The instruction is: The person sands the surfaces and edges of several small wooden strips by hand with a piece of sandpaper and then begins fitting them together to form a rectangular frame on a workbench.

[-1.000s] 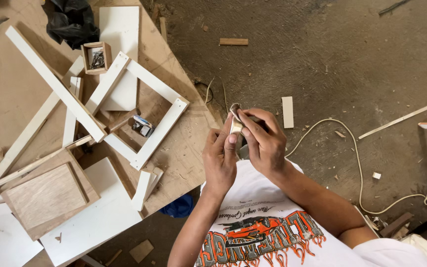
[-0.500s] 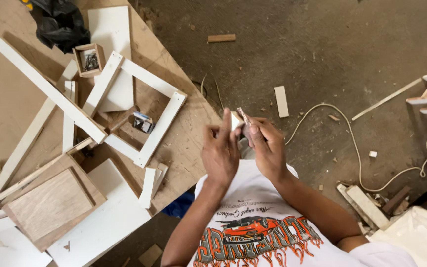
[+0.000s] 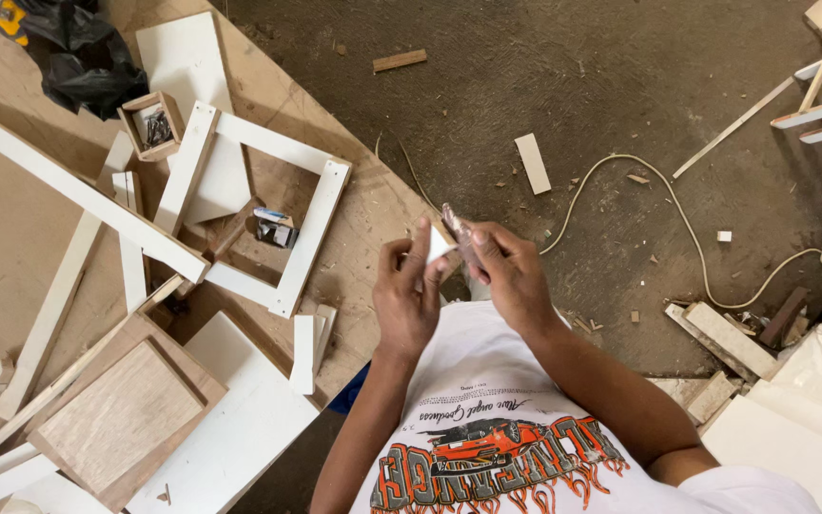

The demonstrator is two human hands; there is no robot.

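While both hands are raised over the tabletop [image 3: 11,238] edge, we note the left hand [image 3: 409,300] in a pinching grip on a small white block [image 3: 438,246]. The right hand [image 3: 509,276], touching it, grips a slim dark tool [image 3: 456,227] just above the block.

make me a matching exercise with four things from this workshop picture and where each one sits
Things:
1. small white block
2. small wooden box
3. black bag
4. pale cord

Places:
A. top left corner of the board
B. looping over the dark floor
C. pinched in the left hand, in front of the shirt
D. beside the white frame, holding dark bits

Pairs: 1-C, 2-D, 3-A, 4-B
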